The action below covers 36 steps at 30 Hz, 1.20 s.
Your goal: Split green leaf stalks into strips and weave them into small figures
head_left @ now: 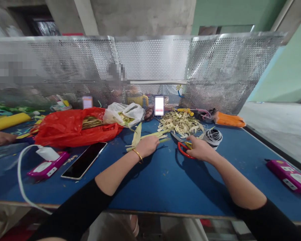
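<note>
Near the table's (165, 190) right edge, a purple power strip (287, 174) bears markings too small to read; midway to the back edge, the left hand (147, 146) clasps pale plant strips (137, 135); the right hand (202, 149) grips red-handled scissors (179, 147); farther, plant scraps (182, 122) lie heaped.

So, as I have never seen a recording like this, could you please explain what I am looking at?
There is no machine here, just a person. The single picture comes from a camera worn on their head, looking forward and down. Their bare left hand holds pale strips; their right hand holds red-handled scissors. On the blue table lie a red bag, a white bag, a dark-screened phone and a heap of scraps. At the left edge, another person's hand shows.
</note>
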Available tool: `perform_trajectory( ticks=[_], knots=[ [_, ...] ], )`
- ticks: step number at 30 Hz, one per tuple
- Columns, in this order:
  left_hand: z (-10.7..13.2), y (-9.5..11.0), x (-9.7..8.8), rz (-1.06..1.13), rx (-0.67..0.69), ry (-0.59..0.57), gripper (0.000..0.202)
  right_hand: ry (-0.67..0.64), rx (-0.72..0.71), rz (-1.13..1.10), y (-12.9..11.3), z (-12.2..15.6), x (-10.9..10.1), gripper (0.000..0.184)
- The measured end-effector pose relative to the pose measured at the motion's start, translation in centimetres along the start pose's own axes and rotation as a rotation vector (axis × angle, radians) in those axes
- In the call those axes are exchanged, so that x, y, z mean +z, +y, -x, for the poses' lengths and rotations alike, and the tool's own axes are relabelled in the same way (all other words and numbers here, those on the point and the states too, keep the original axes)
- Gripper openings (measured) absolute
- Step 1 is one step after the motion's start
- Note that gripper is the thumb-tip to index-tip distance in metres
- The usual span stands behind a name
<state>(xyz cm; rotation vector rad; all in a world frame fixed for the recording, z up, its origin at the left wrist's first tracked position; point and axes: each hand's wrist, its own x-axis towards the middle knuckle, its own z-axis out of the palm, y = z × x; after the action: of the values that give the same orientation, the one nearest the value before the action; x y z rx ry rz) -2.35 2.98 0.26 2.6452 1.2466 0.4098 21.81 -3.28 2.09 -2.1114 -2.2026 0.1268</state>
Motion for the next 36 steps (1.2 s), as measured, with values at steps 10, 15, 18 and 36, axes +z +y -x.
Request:
perform_trajectory(
  ticks=[10, 15, 18, 36],
  knots=[
    [2.1, 0.6, -2.9, 0.635, -0.202, 0.239, 0.028, 0.176, -0.094, -0.068, -10.7, -1.8, 3.1, 0.025],
    [2.8, 0.4, -2.4, 0.538, -0.176, 0.264, 0.028, 0.267, -0.285, -0.013, -10.1, -1.2, 2.6, 0.016],
    [3.1, 0.8, -2.5, 0.482, -0.178, 0.256, 0.029, 0.332, -0.242, 0.031, -6.0, 0.2, 1.5, 0.016],
    [3.3, 1.7, -1.0, 0.109, -0.220, 0.116, 0.030, 0.174, 0.320, 0.191, 8.7, 1.4, -5.6, 0.045]
  ],
)
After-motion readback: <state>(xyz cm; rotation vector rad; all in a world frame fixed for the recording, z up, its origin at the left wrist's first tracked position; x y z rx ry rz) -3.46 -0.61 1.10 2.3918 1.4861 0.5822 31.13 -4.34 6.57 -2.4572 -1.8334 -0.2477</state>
